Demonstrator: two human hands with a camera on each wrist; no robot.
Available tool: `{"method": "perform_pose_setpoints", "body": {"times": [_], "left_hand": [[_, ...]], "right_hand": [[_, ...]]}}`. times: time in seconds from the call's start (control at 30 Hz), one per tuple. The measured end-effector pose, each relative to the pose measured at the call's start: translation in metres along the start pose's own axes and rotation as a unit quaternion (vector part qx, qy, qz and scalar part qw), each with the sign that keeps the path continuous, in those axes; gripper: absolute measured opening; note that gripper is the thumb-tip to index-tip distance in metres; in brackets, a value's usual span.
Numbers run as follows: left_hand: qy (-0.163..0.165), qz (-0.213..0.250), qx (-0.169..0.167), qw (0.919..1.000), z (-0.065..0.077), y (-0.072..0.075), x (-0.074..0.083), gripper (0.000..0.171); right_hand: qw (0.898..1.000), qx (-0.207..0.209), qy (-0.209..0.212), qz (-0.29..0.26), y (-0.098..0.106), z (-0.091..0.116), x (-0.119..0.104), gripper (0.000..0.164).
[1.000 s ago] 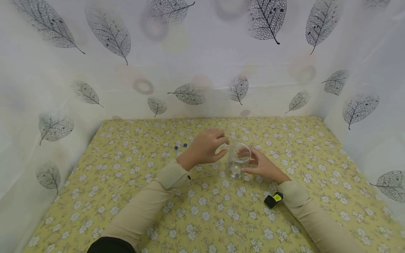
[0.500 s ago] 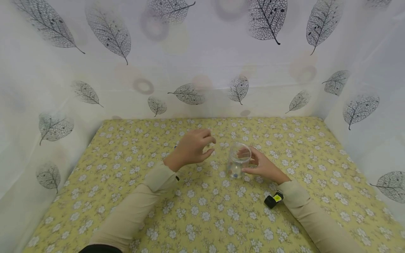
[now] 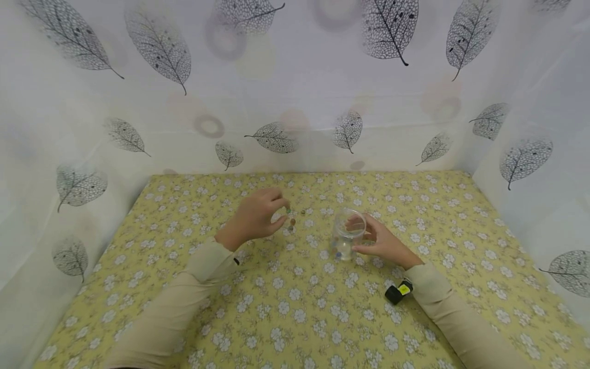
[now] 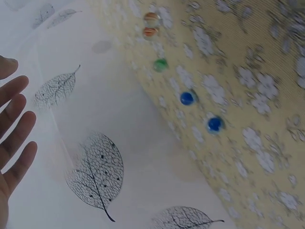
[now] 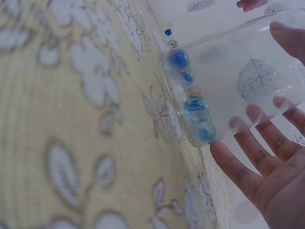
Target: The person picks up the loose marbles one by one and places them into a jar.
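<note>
A clear jar (image 3: 349, 233) stands upright on the flowered cloth, and my right hand (image 3: 381, 242) holds it from the right with thumb and fingers round its side. Several blue-swirled marbles (image 5: 196, 108) lie at the bottom of the jar in the right wrist view. Left of the jar, my left hand (image 3: 257, 214) hovers low with fingers loosely bent and nothing held. Near its fingertips is an orange marble (image 3: 292, 222). In the left wrist view, two blue marbles (image 4: 214, 124), a green marble (image 4: 160, 65) and orange marbles (image 4: 150, 32) lie on the cloth.
The yellow flowered cloth (image 3: 295, 307) covers the table. White leaf-printed sheets (image 3: 295, 92) stand around its back and sides. A black strap device (image 3: 395, 293) with a yellow patch sits at the right wrist.
My left hand has moved left, away from the jar, uncovering small marbles and covering the two blue ones. The right hand stays at the jar; a blue marble inside has shifted left.
</note>
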State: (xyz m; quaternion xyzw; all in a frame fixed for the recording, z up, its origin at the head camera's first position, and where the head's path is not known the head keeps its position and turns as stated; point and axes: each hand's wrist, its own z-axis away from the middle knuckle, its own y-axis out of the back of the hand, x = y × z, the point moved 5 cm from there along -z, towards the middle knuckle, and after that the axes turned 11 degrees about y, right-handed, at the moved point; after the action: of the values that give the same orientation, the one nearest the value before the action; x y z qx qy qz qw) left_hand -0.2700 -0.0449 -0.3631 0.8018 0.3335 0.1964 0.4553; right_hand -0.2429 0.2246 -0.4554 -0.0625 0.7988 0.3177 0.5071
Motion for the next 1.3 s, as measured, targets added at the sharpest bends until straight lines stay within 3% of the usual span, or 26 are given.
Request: {"method": "perform_pose_setpoints", "body": {"times": [0.43, 0.73, 1.3], "left_hand": [[0.029, -0.013, -0.016, 0.9994, 0.026, 0.000, -0.034, 0.017], [0.039, -0.022, -0.036, 0.9984, 0.035, -0.002, -0.048, 0.019], [0.022, -0.058, -0.079, 0.9949, 0.042, -0.034, -0.072, 0.018]], "right_hand": [[1.000, 0.001, -0.001, 0.001, 0.000, 0.002, 0.000, 0.066], [1.000, 0.000, 0.002, 0.003, 0.000, 0.001, -0.001, 0.069], [1.000, 0.000, 0.000, 0.009, 0.000, 0.000, 0.001, 0.066]]}}
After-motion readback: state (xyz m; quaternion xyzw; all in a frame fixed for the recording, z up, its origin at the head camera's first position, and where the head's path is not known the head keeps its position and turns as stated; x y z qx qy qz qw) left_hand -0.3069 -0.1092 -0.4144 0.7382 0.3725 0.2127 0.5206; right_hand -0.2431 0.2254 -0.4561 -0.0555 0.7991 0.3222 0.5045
